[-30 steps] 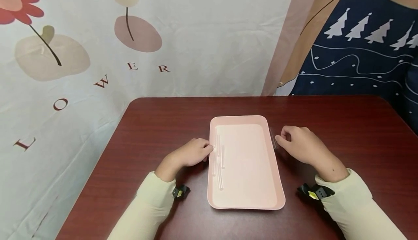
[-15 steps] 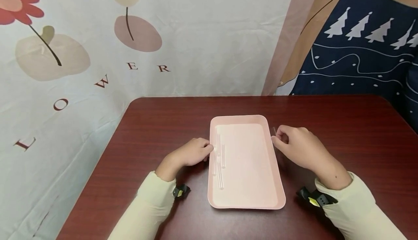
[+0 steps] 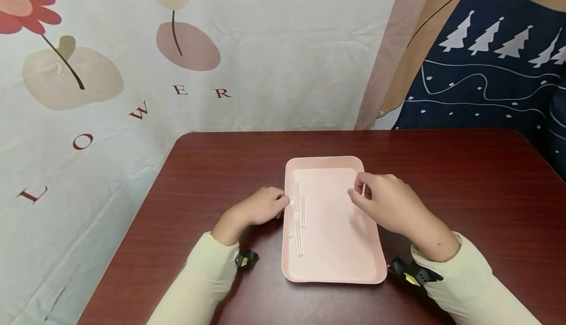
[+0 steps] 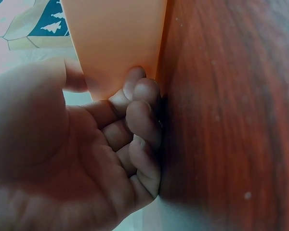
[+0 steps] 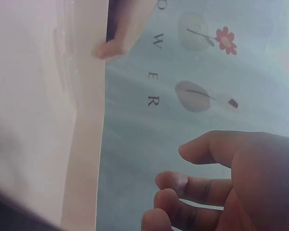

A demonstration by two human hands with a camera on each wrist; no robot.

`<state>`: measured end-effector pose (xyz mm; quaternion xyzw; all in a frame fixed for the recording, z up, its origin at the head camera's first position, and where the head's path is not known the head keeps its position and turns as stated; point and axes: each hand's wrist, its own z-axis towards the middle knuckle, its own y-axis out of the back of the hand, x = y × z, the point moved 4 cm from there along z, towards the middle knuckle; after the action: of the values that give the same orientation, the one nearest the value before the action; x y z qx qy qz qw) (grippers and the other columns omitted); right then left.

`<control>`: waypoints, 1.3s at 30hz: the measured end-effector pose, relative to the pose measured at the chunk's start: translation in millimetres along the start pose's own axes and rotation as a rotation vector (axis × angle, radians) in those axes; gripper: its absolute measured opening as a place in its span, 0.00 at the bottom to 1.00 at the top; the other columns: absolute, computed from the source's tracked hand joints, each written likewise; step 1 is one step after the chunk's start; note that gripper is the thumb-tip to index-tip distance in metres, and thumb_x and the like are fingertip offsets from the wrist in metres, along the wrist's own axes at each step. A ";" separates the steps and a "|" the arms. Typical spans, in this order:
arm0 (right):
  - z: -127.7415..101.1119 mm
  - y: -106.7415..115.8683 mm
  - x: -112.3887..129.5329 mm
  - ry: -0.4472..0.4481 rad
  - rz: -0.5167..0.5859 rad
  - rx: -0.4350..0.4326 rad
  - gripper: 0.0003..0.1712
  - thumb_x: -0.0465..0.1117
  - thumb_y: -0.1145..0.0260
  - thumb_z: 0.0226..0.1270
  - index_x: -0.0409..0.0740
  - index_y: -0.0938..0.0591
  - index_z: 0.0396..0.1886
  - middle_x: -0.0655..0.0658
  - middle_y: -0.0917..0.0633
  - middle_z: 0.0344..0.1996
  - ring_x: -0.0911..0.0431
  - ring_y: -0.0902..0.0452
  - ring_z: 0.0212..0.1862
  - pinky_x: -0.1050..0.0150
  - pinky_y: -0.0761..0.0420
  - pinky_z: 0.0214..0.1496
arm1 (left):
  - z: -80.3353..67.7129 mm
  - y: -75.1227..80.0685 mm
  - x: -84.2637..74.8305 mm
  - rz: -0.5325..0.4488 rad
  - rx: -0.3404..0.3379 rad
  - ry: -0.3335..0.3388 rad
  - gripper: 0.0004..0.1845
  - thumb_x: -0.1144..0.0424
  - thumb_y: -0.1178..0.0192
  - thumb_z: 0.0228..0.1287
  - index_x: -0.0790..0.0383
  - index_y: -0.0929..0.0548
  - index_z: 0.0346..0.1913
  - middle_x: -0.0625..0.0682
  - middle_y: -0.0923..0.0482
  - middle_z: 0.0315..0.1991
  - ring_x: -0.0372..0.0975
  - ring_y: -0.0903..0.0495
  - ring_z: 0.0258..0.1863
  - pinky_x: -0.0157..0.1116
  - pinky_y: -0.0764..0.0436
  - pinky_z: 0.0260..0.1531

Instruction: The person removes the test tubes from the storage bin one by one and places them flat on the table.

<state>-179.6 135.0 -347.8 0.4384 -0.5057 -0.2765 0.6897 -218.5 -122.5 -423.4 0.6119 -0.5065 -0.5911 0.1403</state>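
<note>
A pale pink rectangular tray lies on the table with several short clear tubes along its left side. My left hand holds the tray's left edge, thumb over the rim. In the left wrist view its curled fingers sit against the outer wall, close to the table. Over the tray's right side, my right hand pinches another clear tube, mostly hidden by the fingers and seen only as a pale streak. The right wrist view shows a glossy spot on one fingertip.
The dark red wooden table extends around the tray. Behind it hangs a pale cloth with flower prints and letters. A navy cloth with white trees is at the back right. Both wrists wear black straps.
My right hand has picked up the clear tube from the table beside the tray and moved left over the tray's right rim. My left hand stays at the left edge.
</note>
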 end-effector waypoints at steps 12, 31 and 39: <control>7.6 -11.2 32.2 0.071 -0.014 -0.003 0.08 0.45 0.36 0.65 0.51 0.21 0.26 0.56 0.25 0.15 0.61 0.34 0.19 0.65 0.33 0.22 | 0.3 0.2 0.3 -0.003 -0.005 0.000 0.18 0.59 0.56 0.67 0.56 0.23 0.21 0.45 0.25 0.17 0.36 0.29 0.18 0.33 0.28 0.27; 25.9 -45.2 56.2 0.074 0.025 0.071 0.10 0.47 0.38 0.64 0.53 0.24 0.23 0.53 0.28 0.13 0.59 0.34 0.19 0.65 0.34 0.22 | -0.7 0.4 0.5 -0.019 -0.002 -0.010 0.17 0.58 0.56 0.65 0.56 0.22 0.21 0.46 0.24 0.16 0.36 0.29 0.17 0.33 0.28 0.24; 31.0 -53.8 61.7 0.078 0.059 0.102 0.10 0.46 0.37 0.64 0.53 0.23 0.23 0.53 0.28 0.13 0.59 0.33 0.20 0.65 0.33 0.23 | -1.3 1.1 -0.4 -0.033 -0.003 -0.034 0.18 0.59 0.55 0.64 0.58 0.22 0.20 0.45 0.26 0.15 0.35 0.29 0.16 0.33 0.28 0.23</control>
<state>-184.8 49.2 -364.1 0.4684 -0.5043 -0.2126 0.6935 -217.8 -123.2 -422.0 0.6097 -0.4980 -0.6043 0.1229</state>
